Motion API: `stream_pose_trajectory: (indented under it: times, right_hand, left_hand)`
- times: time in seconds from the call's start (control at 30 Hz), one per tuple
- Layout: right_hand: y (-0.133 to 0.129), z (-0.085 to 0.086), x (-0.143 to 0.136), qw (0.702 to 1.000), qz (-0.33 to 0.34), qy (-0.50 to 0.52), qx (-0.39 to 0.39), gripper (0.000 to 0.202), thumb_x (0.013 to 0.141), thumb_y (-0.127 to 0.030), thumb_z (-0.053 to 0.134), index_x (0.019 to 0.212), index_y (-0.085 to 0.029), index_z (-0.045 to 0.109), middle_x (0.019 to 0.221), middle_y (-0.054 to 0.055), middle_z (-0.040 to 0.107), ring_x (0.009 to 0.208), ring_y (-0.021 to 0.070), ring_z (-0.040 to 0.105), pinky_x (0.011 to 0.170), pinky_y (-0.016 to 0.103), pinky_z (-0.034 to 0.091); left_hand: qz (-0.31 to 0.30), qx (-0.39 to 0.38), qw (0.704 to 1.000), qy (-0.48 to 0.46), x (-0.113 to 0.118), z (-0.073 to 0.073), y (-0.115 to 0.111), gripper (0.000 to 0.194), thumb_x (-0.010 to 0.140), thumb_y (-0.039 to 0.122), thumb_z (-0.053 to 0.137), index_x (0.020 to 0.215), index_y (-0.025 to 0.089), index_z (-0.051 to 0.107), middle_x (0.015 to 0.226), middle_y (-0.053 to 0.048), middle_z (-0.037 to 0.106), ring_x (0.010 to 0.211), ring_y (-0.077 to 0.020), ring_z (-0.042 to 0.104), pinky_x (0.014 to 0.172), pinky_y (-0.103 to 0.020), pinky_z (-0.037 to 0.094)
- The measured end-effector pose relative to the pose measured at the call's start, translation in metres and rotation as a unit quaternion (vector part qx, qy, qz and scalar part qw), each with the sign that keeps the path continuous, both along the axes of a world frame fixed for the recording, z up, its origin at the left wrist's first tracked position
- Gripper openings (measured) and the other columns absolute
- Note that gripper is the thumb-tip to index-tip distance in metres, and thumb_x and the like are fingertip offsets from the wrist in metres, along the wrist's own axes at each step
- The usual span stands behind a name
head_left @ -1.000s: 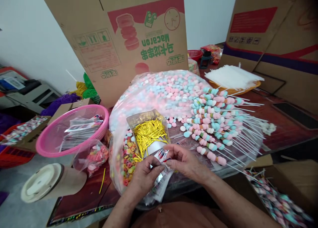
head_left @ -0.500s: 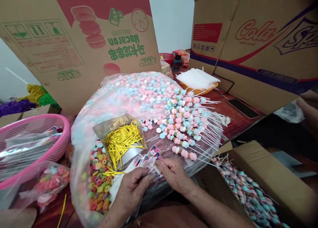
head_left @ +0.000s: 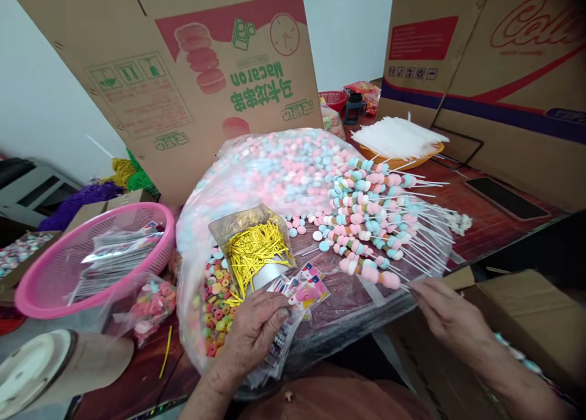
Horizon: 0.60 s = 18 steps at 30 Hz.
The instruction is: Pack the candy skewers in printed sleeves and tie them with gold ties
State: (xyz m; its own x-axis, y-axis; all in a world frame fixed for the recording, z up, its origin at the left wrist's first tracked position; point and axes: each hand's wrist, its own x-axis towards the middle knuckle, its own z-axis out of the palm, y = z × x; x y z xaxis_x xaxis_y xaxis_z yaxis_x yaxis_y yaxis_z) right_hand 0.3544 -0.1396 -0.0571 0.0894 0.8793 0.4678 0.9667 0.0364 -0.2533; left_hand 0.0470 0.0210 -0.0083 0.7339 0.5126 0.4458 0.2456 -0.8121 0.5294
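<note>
My left hand [head_left: 257, 325] is closed on a clear printed plastic bag [head_left: 314, 290] with red, blue and pink patterns. More such bags lie beneath that hand. My right hand [head_left: 451, 316] pinches the white stick of a candy skewer [head_left: 370, 273], whose pink and pale pieces point left over the table. Behind it lies a pile of similar skewers [head_left: 366, 206], sticks pointing right. Close to my left hand sit a pouch of gold twist ties [head_left: 256, 249] and colourful ring candies [head_left: 217, 310].
A big clear bag of pastel candies [head_left: 274, 163] covers the middle. On the left are a pink basket [head_left: 169, 234] of flat packets and a lidded cup [head_left: 68, 371]. White sticks [head_left: 398, 136] fill an orange basket, with a phone [head_left: 506, 198] nearby. Cardboard boxes [head_left: 256, 133] stand behind.
My right hand has left the printed bag and moved right to grip the front skewer's stick. My left hand keeps hold of the bag. The view has turned left.
</note>
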Motion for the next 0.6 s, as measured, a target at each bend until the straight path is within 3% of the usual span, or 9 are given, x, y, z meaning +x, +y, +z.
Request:
stream_pose_trajectory:
  times: [0.07,0.2,0.4,0.6]
  right_hand:
    - [0.004,0.022,-0.004,0.997,0.054,0.027,0.053,0.025,0.085,-0.012,0.043,0.103,-0.019,0.058,0.087,0.007,0.063,0.078,0.016,0.061,0.069,0.024,0.049]
    - [0.015,0.052,-0.017,0.99,0.125,-0.006,0.07,0.033,0.083,-0.006,0.043,0.109,-0.019,0.058,0.089,0.007,0.064,0.081,0.0168,0.06,0.074,0.027,0.048]
    - [0.018,0.051,-0.023,0.982,0.162,-0.052,0.078,0.036,0.08,-0.001,0.041,0.106,-0.017,0.059,0.088,0.009,0.065,0.083,0.0185,0.059,0.075,0.029,0.048]
    - [0.018,0.048,-0.023,0.98,0.172,-0.058,0.078,0.035,0.079,0.0,0.041,0.103,-0.017,0.06,0.086,0.009,0.065,0.081,0.0174,0.06,0.073,0.028,0.049]
  left_hand:
    - [-0.004,0.019,1.0,0.005,-0.002,0.004,0.0,0.019,0.085,0.019,0.048,0.097,0.02,0.062,0.087,-0.004,0.069,0.079,-0.015,0.063,0.075,-0.027,0.047]
    - [-0.004,0.023,0.999,0.023,-0.006,0.01,-0.002,0.019,0.085,0.02,0.047,0.098,0.02,0.062,0.086,-0.004,0.069,0.078,-0.0152,0.063,0.075,-0.028,0.046]
    - [0.029,0.003,0.998,0.057,-0.014,0.011,0.001,0.019,0.088,0.02,0.044,0.091,0.018,0.062,0.078,-0.003,0.068,0.071,-0.0146,0.06,0.066,-0.027,0.045]
    - [-0.019,-0.017,0.993,0.116,-0.01,0.016,0.004,0.019,0.088,0.022,0.044,0.095,0.019,0.061,0.083,-0.002,0.069,0.076,-0.0158,0.059,0.072,-0.029,0.042]
